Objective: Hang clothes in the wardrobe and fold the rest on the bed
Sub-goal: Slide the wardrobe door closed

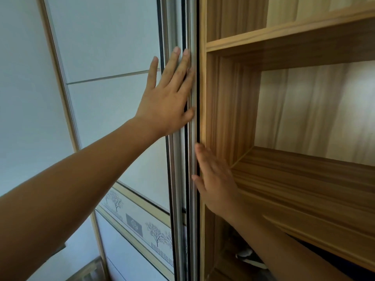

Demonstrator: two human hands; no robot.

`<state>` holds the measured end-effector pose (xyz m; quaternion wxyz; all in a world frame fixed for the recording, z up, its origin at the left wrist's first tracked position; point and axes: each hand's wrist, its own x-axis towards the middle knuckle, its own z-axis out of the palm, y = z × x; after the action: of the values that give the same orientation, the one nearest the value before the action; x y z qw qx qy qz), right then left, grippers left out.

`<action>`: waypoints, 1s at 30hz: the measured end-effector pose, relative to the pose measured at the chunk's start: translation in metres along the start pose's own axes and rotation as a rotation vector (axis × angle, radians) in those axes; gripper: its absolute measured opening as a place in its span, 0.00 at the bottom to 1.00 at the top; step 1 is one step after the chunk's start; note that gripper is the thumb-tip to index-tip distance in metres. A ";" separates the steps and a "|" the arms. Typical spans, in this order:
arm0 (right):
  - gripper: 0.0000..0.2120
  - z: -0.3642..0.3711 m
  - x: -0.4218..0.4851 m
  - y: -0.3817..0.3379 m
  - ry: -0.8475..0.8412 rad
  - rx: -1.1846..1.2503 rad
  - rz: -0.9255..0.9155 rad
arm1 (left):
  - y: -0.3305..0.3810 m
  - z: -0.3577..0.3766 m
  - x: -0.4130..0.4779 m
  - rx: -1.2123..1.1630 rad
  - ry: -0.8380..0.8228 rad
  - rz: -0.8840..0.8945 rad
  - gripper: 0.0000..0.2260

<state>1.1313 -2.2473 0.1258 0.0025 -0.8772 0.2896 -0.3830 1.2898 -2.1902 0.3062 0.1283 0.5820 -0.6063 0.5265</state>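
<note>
Wardrobe [227,110] woodwork fills the right half of the view, cut off at the top, bottom and right. Two shelves can be counted, an upper shelf [284,35] and a lower shelf [304,175]. Below the lower shelf's front edge lies one dark-and-white item [248,258], half hidden behind the right forearm; whether it is clothing I cannot tell. A white sliding door [113,47] with a tree-printed band [140,218] covers the left half. Two hands are in view. The left hand [168,94] lies flat with straight, spread fingers against the door's metal edge [176,179]. The right hand [215,179], lower and slightly blurred, touches the same edge with straight fingers, gripping nothing.
</note>
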 end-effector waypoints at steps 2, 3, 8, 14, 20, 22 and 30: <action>0.36 -0.030 -0.015 0.007 -0.013 0.039 0.072 | 0.015 -0.009 -0.011 -0.114 0.033 0.011 0.34; 0.34 -0.045 -0.024 0.016 -0.017 0.033 0.114 | 0.026 -0.012 -0.018 -0.204 0.058 0.024 0.31; 0.27 -0.123 -0.076 0.081 -0.205 -0.111 0.455 | 0.095 -0.010 -0.046 -0.654 -0.201 -0.042 0.26; 0.27 -0.190 -0.147 0.116 -0.323 -0.363 0.663 | 0.176 0.016 -0.061 -0.773 -0.563 -0.052 0.28; 0.23 -0.218 -0.197 0.111 -0.337 -0.451 0.790 | 0.240 0.021 -0.061 -0.862 -0.649 0.036 0.29; 0.23 -0.226 -0.208 0.104 -0.323 -0.489 0.831 | 0.253 0.017 -0.059 -0.883 -0.661 0.059 0.27; 0.28 -0.228 -0.240 0.055 -0.195 -0.681 1.076 | 0.295 0.013 -0.049 -1.111 -0.585 0.330 0.23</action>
<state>0.8207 -2.1217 0.1136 -0.0579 -0.5919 0.7928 -0.1334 1.0621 -2.2413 0.1190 0.1574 0.4475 -0.8797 -0.0329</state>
